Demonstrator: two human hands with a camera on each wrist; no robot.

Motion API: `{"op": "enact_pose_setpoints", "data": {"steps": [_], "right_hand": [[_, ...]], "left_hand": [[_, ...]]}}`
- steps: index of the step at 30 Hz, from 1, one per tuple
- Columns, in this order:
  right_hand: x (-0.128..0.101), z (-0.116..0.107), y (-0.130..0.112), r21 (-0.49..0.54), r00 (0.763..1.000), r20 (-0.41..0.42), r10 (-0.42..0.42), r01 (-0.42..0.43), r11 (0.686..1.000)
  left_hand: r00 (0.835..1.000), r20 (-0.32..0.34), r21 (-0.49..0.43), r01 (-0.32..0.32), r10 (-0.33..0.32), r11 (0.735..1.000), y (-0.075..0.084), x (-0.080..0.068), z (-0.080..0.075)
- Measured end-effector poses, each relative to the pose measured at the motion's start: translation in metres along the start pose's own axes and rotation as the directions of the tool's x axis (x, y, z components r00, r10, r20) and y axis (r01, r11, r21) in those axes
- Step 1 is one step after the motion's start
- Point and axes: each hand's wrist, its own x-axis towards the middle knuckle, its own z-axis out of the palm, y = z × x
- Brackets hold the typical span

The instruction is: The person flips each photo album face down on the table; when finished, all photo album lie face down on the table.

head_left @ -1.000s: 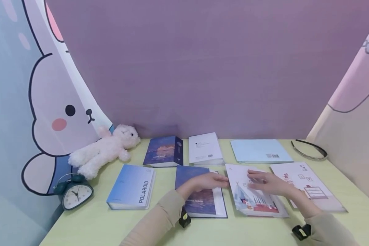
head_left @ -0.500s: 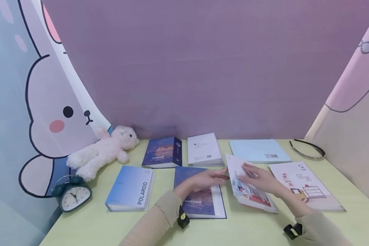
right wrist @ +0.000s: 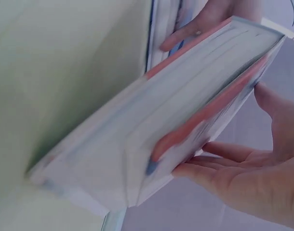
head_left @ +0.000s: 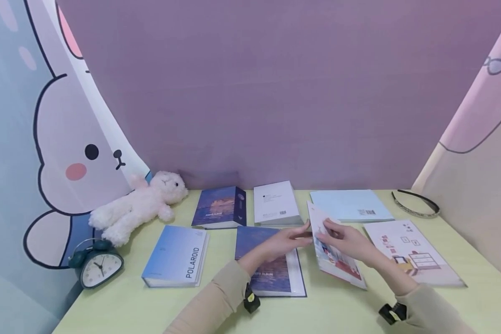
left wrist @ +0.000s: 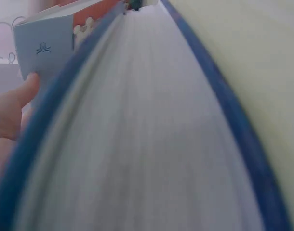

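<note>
A white photo album (head_left: 336,260) with a coloured tent picture is tilted up, its spine side raised and the opposite lower corner near the table. My left hand (head_left: 285,242) holds its spine side. In the left wrist view, the thumb lies on the pale spine (left wrist: 48,41). My right hand (head_left: 350,243) presses thumb and fingertips on the picture cover; the right wrist view shows these nearly straight fingers (right wrist: 197,175) on one cover face. Page edges (right wrist: 180,96) face that camera. A purple-blue photo album (head_left: 271,280) lies beneath my left wrist, partly hidden.
A blue POLAROID album (head_left: 173,257), a dark album (head_left: 215,206), a white album (head_left: 275,199), a light-blue album (head_left: 350,204) and a pink-white album (head_left: 413,255) lie around. There are also a headband (head_left: 415,204), a plush toy (head_left: 139,204) and an alarm clock (head_left: 98,264).
The tent-picture album has gone from lying almost flat to steeply tilted, its left top corner rising. My right hand has shifted left and slightly upward with it; the left hand stays at the spine.
</note>
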Motion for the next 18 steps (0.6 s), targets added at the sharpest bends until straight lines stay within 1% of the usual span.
{"op": "enact_pose_setpoints", "data": {"steps": [5,7,15,18], "right_hand": [[0.001,0.0,-0.01,0.045,1.0,0.009,-0.029,0.028,0.999],[0.002,0.0,-0.012,0.061,1.0,0.012,-0.022,0.021,0.998],[0.005,-0.007,-0.018,0.17,0.998,0.047,0.048,-0.055,0.984],[0.005,-0.009,-0.021,0.188,0.997,0.055,0.054,-0.064,0.98]], "left_hand": [[1.0,-0.016,-0.082,-0.024,0.023,0.996,0.001,0.001,0.002],[0.999,-0.027,-0.079,-0.044,0.042,0.996,0.003,0.0,0.002],[0.997,-0.061,-0.083,-0.054,0.049,0.995,0.012,0.0,0.0],[0.996,-0.073,-0.087,-0.065,0.058,0.994,0.014,0.0,0.002]]}}
